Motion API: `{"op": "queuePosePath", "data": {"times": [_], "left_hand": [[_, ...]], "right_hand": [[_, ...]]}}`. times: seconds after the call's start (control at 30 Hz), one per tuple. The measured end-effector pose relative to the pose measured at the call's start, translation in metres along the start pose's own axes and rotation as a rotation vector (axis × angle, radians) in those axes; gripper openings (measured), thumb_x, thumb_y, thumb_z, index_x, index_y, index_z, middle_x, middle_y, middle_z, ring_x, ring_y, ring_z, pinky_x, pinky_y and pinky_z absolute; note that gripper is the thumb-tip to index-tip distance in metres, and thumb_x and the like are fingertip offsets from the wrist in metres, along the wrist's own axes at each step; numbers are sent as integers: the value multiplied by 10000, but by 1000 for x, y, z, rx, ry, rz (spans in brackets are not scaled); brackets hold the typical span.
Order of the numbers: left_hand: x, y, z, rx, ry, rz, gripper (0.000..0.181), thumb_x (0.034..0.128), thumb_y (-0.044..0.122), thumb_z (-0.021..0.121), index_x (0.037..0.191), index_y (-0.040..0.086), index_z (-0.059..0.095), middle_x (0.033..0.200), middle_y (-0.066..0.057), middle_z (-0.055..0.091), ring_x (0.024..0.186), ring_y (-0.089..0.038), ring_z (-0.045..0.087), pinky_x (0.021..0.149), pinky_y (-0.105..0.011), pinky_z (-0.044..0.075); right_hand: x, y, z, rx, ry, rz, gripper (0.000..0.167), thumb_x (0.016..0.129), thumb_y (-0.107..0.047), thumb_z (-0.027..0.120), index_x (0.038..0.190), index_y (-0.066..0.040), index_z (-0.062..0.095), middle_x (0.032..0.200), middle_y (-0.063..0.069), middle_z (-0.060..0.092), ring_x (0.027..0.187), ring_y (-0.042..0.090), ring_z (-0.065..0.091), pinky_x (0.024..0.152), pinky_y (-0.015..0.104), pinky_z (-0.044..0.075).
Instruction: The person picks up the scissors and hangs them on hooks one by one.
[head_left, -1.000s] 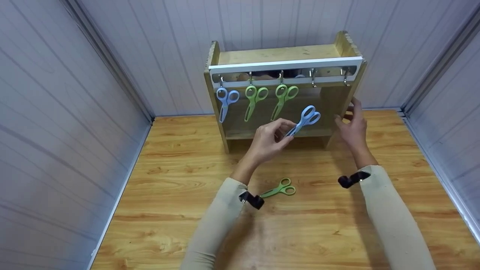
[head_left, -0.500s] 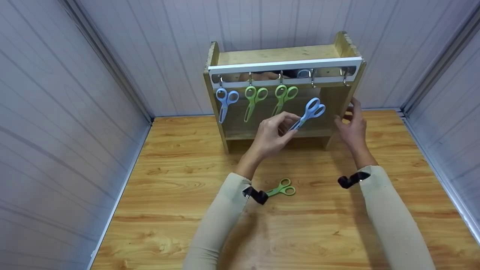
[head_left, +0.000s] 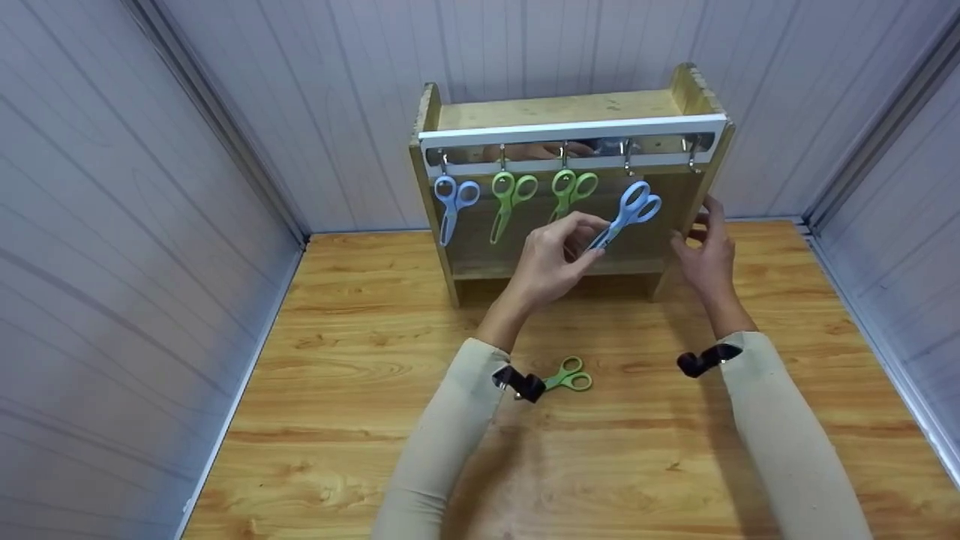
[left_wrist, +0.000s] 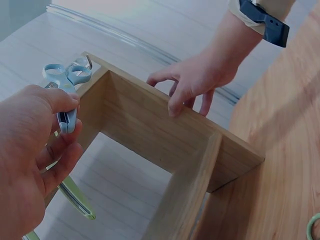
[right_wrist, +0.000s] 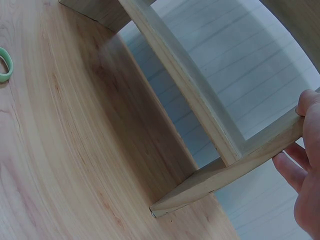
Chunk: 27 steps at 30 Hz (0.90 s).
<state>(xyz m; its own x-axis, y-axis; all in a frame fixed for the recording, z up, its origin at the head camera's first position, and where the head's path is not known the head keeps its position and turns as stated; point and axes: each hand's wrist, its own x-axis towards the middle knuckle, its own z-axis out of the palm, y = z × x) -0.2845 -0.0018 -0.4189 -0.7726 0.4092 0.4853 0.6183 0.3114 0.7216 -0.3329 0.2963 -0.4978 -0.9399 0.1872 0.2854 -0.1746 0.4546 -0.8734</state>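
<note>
Blue scissors (head_left: 636, 206) are pinched by the blade end in my left hand (head_left: 555, 262), finger loops tilted up and right. The loops stand just below the fourth hook (head_left: 628, 159) of the hook rail (head_left: 525, 136); whether they touch it I cannot tell. With thumb and fingers my right hand (head_left: 706, 259) grips the right side panel (right_wrist: 270, 137) of the wooden shelf (head_left: 555, 109). Another blue pair of scissors (head_left: 454, 202) and two green pairs, one at the second hook (head_left: 510, 199) and one at the third (head_left: 570, 187), hang from the rail.
Green scissors (head_left: 571, 377) lie on the wood-grain tabletop (head_left: 360, 375), partly hidden by the left wrist camera (head_left: 519, 384). The fifth hook (head_left: 692, 157) bears nothing. Pale panel walls (head_left: 360, 150) stand behind and at both sides.
My left hand has moved up and to the right, bringing the blue scissors closer to the fourth hook. My right hand has stayed on the side panel.
</note>
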Motion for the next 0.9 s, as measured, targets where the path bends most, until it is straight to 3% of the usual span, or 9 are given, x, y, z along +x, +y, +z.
{"op": "queuePosePath", "data": {"times": [0.1,0.27,0.4,0.5,0.6,0.67,0.73,0.83,0.9], "left_hand": [[2,1,0,-4,3,3,300,1059,111,774,1355,70,738,1095,-117,815,834,-101,625,786,-272,579],[7,2,0,-6,20,9,303,1058,104,772,1355,54,738,1088,-133,813,833,-105,619,773,-207,532],[11,0,1,-19,32,15,309,1051,91,775,1353,47,736,1065,-138,804,816,-81,605,765,-179,516],[13,0,1,-40,36,14,308,1047,83,775,1350,44,738,1054,-141,801,799,-61,592,755,-166,504],[14,-1,0,-47,38,5,309,1044,81,778,1349,48,741,1058,-138,803,797,-48,588,754,-160,498],[15,-1,0,-45,38,-4,309,1046,83,777,1351,51,740,1066,-136,803,806,-48,587,760,-157,497],[15,-2,0,-46,40,-10,310,1050,89,775,1356,51,737,1078,-136,803,815,-54,589,763,-156,496],[16,-4,1,-49,45,-19,307,1057,96,770,1359,52,733,1090,-136,800,823,-61,590,763,-157,496],[16,-5,2,-53,50,-24,308,1059,101,770,1361,53,732,1095,-135,798,830,-63,593,765,-157,496]], "right_hand": [[-1,0,0,10,-6,0,767,1105,-149,643,1769,-245,272,1639,264,559,1432,474,640,1189,653,555],[-2,-1,0,14,-7,2,767,1098,-149,637,1765,-249,273,1645,250,548,1447,460,628,1200,658,545],[-2,0,2,13,5,-17,755,1091,-147,641,1757,-241,297,1619,252,576,1403,456,654,1079,385,620],[-2,1,2,32,11,-41,748,1087,-147,652,1751,-222,314,1598,266,594,1362,475,673,913,145,555],[-1,3,3,45,8,-52,750,1090,-147,658,1751,-210,310,1596,271,593,1352,481,674,860,75,513],[-1,3,2,36,3,-47,754,1096,-151,655,1757,-218,297,1606,262,585,1368,470,669,925,153,575],[-1,3,2,26,-4,-37,758,1104,-149,648,1763,-221,281,1625,256,570,1392,460,658,1041,330,636],[-1,1,0,21,-14,-20,760,1111,-147,639,1768,-229,264,1651,257,547,1428,463,639,1168,607,586],[-1,0,0,20,-15,-14,759,1111,-141,636,1767,-223,265,1657,261,541,1438,467,634,1187,681,545]]}}
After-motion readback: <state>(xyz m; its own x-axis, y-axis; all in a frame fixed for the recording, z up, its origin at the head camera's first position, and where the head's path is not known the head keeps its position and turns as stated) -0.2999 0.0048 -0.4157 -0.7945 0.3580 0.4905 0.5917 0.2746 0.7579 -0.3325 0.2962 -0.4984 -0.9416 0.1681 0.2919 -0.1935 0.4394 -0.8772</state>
